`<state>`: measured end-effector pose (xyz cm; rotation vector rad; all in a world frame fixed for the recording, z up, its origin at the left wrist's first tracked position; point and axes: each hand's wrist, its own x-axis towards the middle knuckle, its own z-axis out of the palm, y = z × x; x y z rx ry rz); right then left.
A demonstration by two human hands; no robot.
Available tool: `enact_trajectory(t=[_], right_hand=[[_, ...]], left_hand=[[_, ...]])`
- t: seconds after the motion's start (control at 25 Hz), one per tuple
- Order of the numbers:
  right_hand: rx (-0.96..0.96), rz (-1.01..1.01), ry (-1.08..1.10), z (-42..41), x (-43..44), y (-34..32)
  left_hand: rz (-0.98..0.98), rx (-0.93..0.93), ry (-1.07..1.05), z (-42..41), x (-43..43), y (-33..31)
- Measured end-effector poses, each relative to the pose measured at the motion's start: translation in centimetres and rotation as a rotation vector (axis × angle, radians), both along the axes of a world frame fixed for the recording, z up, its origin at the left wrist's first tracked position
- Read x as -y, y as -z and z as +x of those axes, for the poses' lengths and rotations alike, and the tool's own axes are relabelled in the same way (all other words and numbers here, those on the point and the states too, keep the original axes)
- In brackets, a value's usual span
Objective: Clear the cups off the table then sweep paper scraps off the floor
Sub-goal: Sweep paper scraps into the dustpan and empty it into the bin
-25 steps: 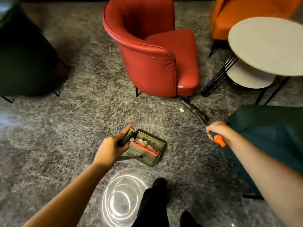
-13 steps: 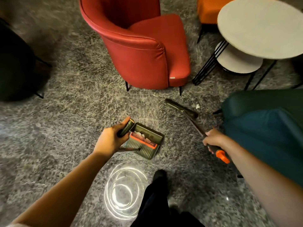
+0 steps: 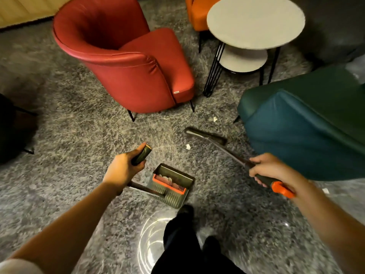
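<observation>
- No cups are shown on the counter (image 3: 254, 22) at upper right; the clearing step is judged done.
- The dustpan (image 3: 175, 171) is located at lower centre, with white scraps already collected inside. Its handle is clamped by the curled fingers of the left hand (image 3: 122, 171).
- The broom (image 3: 205, 135) shaft is gripped by the fingers of the right hand (image 3: 268, 169), at centre right.
- Paper scraps (image 3: 188, 146) are left on the floor: one just beside the broom head, one near the red chair (image 3: 138, 76). Sweeping is judged partly complete.
</observation>
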<state>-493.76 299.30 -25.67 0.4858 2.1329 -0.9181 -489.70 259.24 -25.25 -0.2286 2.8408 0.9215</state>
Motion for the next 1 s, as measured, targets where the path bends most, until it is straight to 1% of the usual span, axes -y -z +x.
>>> enact_trajectory(t=[0.2, 0.36, 0.48, 0.56, 0.64, 0.76, 0.84, 1.0], right_hand=[[-0.071, 0.0, 0.193, -1.2, 0.4, 0.0], [-0.132, -0.015, 0.35, -5.5, 3.7, 1.0], [-0.117, -0.039, 0.494, -10.0, 7.6, 2.5], [-0.069, -0.046, 0.533, -12.4, 11.1, 4.1], [0.021, -0.022, 0.503, -14.2, 15.6, 5.4], [0.101, 0.08, 0.369, -13.6, 21.4, 6.3], [0.098, 0.057, 0.369, -11.8, 23.8, 5.9], [0.161, -0.057, 0.437, -6.8, 27.8, 3.3]], left_hand=[[-0.038, -0.023, 0.069, -3.7, 1.0, -1.7], [0.006, -0.026, 0.18, -8.5, 3.4, -1.8], [0.075, -0.038, 0.298, -13.7, 5.8, -1.3], [0.097, -0.062, 0.382, -17.4, 7.4, -0.6], [0.083, -0.056, 0.486, -21.5, 9.3, 0.0], [0.096, -0.075, 0.697, -26.5, 11.1, 0.3], [0.125, -0.09, 0.768, -28.9, 11.4, 0.5], [0.154, -0.012, 0.817, -32.2, 12.2, 1.2]])
